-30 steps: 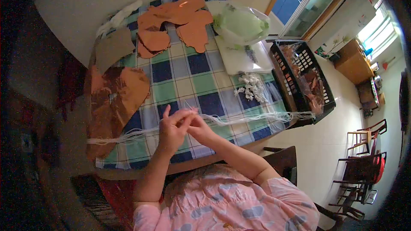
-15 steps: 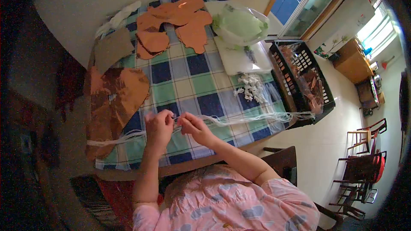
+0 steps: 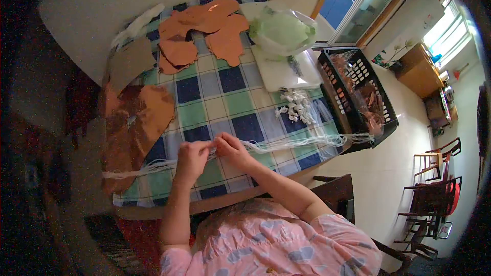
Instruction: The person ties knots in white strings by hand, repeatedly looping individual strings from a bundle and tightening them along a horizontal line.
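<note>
You had one left hand (image 3: 194, 159), one right hand (image 3: 231, 151) and one bundle of white strings (image 3: 332, 140), too fine to count singly. Your one counter (image 3: 220, 208) bore one checked cloth (image 3: 243, 99), two groups of copper-coloured sheets (image 3: 225, 41), one green bag (image 3: 282, 30) and one heap of white pieces (image 3: 297, 106), too jumbled to count.

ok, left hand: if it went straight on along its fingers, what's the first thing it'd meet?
Left hand would probably meet the right hand first: its fingers point there, tips touching or nearly so. Depth is unclear.
</note>
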Tool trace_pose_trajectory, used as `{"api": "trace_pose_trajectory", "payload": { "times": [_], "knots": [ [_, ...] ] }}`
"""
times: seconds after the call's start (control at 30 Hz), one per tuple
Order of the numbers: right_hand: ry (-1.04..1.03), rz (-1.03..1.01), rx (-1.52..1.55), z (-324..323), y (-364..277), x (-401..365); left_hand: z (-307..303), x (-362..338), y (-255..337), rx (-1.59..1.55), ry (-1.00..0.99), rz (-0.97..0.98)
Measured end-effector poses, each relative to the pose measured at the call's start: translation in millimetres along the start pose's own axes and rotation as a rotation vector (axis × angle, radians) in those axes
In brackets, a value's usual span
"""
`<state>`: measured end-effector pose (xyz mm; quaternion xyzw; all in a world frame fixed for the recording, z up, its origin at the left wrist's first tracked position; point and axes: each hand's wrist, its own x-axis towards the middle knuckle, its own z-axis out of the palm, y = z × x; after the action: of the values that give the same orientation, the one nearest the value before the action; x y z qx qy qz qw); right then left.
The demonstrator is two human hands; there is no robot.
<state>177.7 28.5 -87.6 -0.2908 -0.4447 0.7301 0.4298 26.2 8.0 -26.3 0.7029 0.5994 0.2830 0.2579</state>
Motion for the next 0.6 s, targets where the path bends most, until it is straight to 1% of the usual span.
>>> {"api": "trace_pose_trajectory", "payload": {
  "times": [0.03, 0.13, 0.23, 0.33, 0.37, 0.47, 0.57, 0.6],
  "knots": [
    [0.016, -0.011, 0.054, -3.7, 6.3, 1.9, -3.9, -2.3, 7.3, -0.141, -0.121, -0.087],
    [-0.067, -0.096, -0.115, -8.8, 12.7, 4.4, -13.9, -1.8, 12.9, -0.889, -0.228, -0.211],
    [-0.075, -0.035, -0.181, -2.6, 8.3, 0.7, 4.8, 6.1, 5.8, -0.781, 0.177, -0.18],
    [-0.068, -0.05, -0.157, -5.3, 7.2, 1.7, 12.4, 10.4, -12.0, 0.035, 0.231, 0.105],
    [-0.056, -0.049, -0.16, -5.5, 5.7, 2.0, 18.1, 7.9, -18.7, 0.028, 0.181, 0.12],
    [-0.032, -0.033, -0.134, -4.2, 2.0, 0.3, 8.7, 4.7, -3.1, -0.05, 0.082, 0.013],
    [-0.014, -0.014, -0.067, -3.0, 3.2, -1.2, -15.2, 8.1, 2.1, -0.096, -0.268, -0.162],
    [-0.005, -0.02, -0.064, -2.4, 3.5, -0.4, -19.2, 8.3, 5.9, -0.309, -0.312, -0.17]
  ]
}}
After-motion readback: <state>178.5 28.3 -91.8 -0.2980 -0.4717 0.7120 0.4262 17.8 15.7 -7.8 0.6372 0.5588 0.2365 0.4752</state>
